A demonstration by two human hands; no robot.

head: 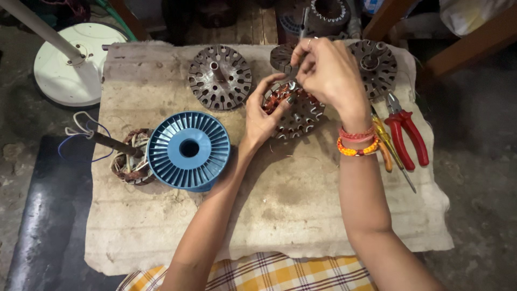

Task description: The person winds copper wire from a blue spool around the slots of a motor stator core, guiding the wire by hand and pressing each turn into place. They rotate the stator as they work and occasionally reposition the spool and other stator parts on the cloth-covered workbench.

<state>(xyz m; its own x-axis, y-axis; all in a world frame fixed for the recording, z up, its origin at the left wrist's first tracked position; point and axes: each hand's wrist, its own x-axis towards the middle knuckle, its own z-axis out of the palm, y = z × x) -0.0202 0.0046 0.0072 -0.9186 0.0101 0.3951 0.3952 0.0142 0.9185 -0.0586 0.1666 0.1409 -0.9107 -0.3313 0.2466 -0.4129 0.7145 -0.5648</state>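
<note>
My left hand (262,113) grips the near-left edge of a round slotted motor stator (299,110), tilted up off the cloth, with copper-red winding showing in its slots. Just above it, my right hand (326,73) has its fingers pinched together over the stator's top edge, seemingly on thin wire that is too fine to see. Red and orange bead bracelets (356,143) circle my right wrist.
A blue plastic spool (188,151) lies on the beige cloth (280,215), with a wound stator on a shaft (129,156) to its left. More bare stators (219,77) (377,62) lie at the back. Red-handled pliers (406,134) and screwdrivers (388,153) rest at right. A white fan base (70,64) stands far left.
</note>
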